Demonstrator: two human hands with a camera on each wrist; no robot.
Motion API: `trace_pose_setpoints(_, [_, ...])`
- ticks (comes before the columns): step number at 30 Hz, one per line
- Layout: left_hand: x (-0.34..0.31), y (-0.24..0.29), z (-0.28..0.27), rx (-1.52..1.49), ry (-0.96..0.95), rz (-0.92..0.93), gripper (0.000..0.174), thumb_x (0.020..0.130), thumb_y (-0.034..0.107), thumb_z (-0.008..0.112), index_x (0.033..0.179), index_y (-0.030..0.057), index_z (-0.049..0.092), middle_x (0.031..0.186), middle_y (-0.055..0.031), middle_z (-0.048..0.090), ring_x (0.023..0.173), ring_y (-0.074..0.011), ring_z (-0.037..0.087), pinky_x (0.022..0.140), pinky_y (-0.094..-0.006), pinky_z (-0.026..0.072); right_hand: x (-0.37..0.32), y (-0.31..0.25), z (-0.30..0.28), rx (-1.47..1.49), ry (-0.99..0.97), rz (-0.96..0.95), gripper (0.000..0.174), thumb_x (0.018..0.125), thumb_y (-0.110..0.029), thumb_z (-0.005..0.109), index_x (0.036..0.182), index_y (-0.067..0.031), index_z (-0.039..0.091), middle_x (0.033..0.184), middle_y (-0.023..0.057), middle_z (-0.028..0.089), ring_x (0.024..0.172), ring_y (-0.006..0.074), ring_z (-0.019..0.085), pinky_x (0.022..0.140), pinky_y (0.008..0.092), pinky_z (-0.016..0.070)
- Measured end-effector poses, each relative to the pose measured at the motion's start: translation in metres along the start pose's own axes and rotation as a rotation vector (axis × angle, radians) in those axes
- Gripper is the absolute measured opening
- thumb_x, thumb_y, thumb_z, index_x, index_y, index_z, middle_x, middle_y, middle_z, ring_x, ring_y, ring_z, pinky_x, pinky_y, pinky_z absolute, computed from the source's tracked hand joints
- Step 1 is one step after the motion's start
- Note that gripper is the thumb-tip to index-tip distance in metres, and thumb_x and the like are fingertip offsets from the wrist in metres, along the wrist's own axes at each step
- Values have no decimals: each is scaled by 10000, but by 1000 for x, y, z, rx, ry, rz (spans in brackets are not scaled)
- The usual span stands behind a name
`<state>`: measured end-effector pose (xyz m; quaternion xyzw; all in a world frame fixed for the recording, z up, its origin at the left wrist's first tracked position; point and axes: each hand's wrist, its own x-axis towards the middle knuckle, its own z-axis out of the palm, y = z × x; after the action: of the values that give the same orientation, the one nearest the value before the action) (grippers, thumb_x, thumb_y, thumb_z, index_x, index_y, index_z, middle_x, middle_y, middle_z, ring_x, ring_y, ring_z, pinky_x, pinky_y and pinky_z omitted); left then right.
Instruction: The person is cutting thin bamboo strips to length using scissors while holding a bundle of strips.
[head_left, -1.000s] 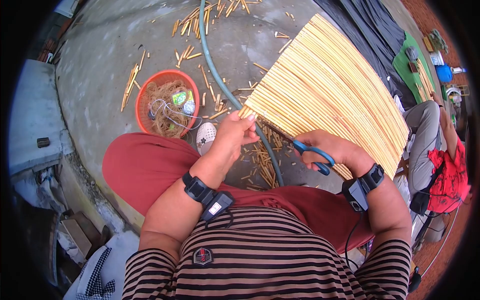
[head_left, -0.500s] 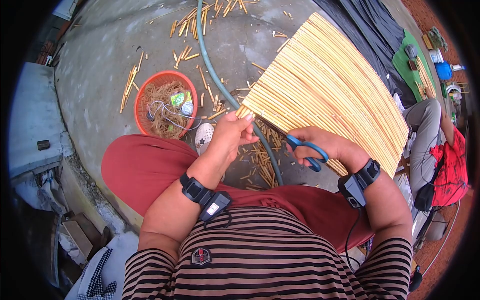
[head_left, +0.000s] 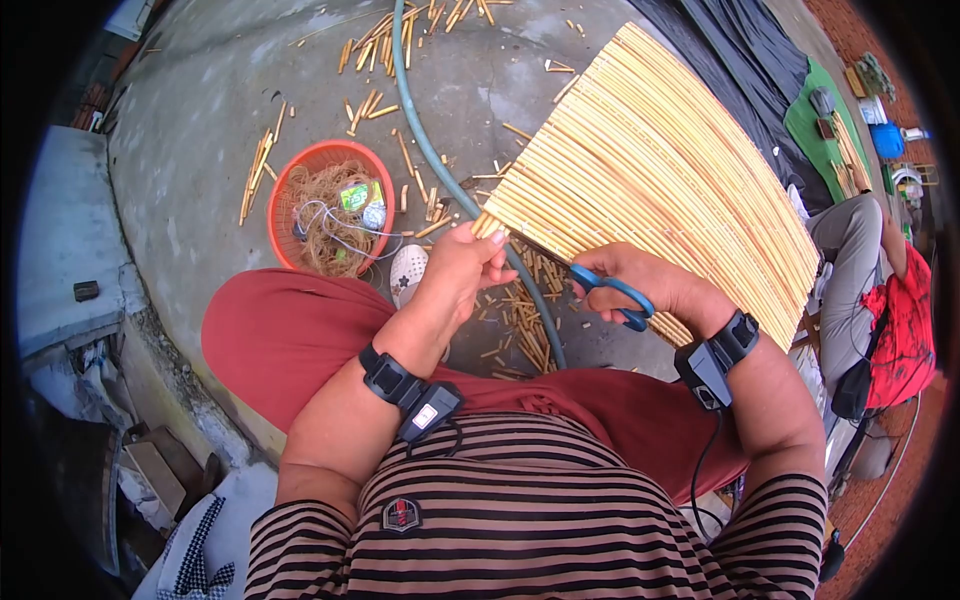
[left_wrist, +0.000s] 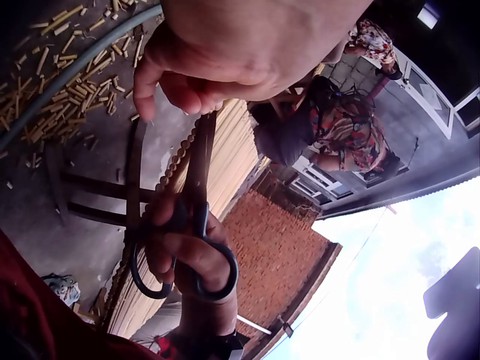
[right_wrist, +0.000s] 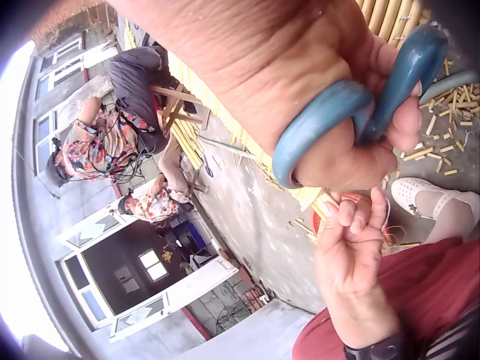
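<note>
A mat of pale reed sticks [head_left: 660, 180] spans the right half of the head view. At its near left corner, my left hand [head_left: 458, 270] pinches the protruding stick ends between thumb and fingers. My right hand [head_left: 645, 280] grips blue-handled scissors [head_left: 636, 318], fingers through the loops. Their dark blades [left_wrist: 198, 165] run along the mat's near edge, tips close to the left hand; in the left wrist view that hand hides the tips. Both blue loops [right_wrist: 330, 112] show around the fingers in the right wrist view.
Cut stick pieces [head_left: 530, 320] lie scattered on the concrete floor, crossed by a green-blue hose [head_left: 425, 135]. An orange basket [head_left: 275, 215] of brown fibre stands at the left. Another person in grey trousers [head_left: 850, 270] sits at the right, near black sheeting [head_left: 740, 80].
My right hand has shifted slightly left with the scissors, towards the left hand. The scissor loops have come closer together. The left hand keeps its pinch on the stick ends.
</note>
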<state>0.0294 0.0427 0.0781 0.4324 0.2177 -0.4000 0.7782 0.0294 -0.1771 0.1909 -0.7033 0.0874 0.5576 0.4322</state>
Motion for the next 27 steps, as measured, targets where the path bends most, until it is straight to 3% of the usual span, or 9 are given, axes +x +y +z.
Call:
trace_pose_setpoints(4, [1, 1, -4, -5, -29, -2, 54, 925, 123, 558, 919, 69, 559, 641, 17, 541, 515, -87, 513, 713, -372, 556, -7, -7, 9, -127, 121, 11, 119, 742, -70, 575, 846, -13, 559, 650, 32, 574, 541, 98, 551, 489, 242, 444])
trace_pose_setpoints(7, [0, 3, -3, 13, -11, -12, 56, 924, 124, 560, 912, 69, 562, 664, 5, 563, 527, -95, 534, 691, -365, 561, -5, 2, 16, -675, 329, -253, 119, 745, -74, 573, 843, -8, 558, 645, 34, 574, 539, 95, 544, 492, 244, 444])
trace_pose_setpoints(10, [-3, 4, 2, 34, 21, -10, 59, 927, 124, 556, 921, 65, 559, 684, -5, 578, 535, -101, 548, 667, -355, 567, -12, -9, 18, -187, 156, 14, 139, 748, -89, 564, 863, -12, 561, 653, 30, 565, 556, 96, 547, 516, 238, 454])
trace_pose_setpoints(13, [-4, 5, 3, 55, 24, 4, 63, 928, 123, 553, 932, 60, 554, 692, -10, 581, 539, -102, 554, 658, -350, 571, -11, -2, 11, 42, -1, 26, 170, 749, -102, 556, 894, -15, 558, 670, 28, 560, 571, 99, 550, 536, 231, 461])
trace_pose_setpoints(27, [-4, 5, 2, 44, 8, 10, 77, 929, 121, 552, 881, 62, 557, 656, -4, 571, 519, -98, 537, 683, -356, 563, -3, 1, 6, 42, -51, -20, 172, 761, -102, 543, 909, -15, 549, 713, 26, 555, 611, 99, 558, 557, 231, 472])
